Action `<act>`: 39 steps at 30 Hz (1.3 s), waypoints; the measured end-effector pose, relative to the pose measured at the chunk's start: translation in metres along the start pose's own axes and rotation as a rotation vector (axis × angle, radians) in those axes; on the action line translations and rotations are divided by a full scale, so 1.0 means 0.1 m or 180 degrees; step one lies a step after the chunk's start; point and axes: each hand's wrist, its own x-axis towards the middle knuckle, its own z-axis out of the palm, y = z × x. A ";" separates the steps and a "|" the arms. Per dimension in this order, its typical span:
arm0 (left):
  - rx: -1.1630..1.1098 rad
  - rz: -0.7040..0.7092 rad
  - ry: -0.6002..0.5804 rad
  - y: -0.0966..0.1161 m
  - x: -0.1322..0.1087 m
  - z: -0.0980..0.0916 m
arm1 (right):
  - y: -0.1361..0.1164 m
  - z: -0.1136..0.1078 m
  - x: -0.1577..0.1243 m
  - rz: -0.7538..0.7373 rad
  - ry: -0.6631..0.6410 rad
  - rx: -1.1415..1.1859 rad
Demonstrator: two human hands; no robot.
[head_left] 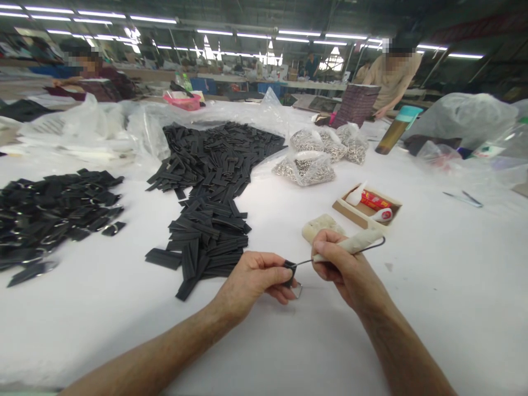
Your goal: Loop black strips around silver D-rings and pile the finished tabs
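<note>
My left hand pinches a short black strip between thumb and fingers. A metal ring with straight sides sticks out below the strip, by my fingertips. My right hand is closed around the pale wrapped handle of a thin metal rod tool. The tool's dark tip reaches left and touches the strip at its upper edge; a bent end of the rod shows beyond the handle. Just behind my right hand lies a cream-coloured block or pad.
Loose black strips form a large pile ahead. Strips with metal rings are heaped at left. Clear bags of metal rings, an open box with tubes, tweezers-like tool and bottle stand rightward. Two people work beyond the table.
</note>
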 end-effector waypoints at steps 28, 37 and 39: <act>-0.0118 0.0002 0.0237 -0.06 0.02 -0.08 | -0.01 -0.12 -0.03 -0.0757 0.0698 -0.0880; -0.0207 0.0054 0.0450 -0.03 0.05 -0.09 | -0.01 -0.06 -0.04 -0.1634 0.0965 -0.1644; -0.0204 0.0090 0.0493 -0.03 0.06 -0.10 | 0.00 -0.06 -0.03 -0.1788 0.1010 -0.1697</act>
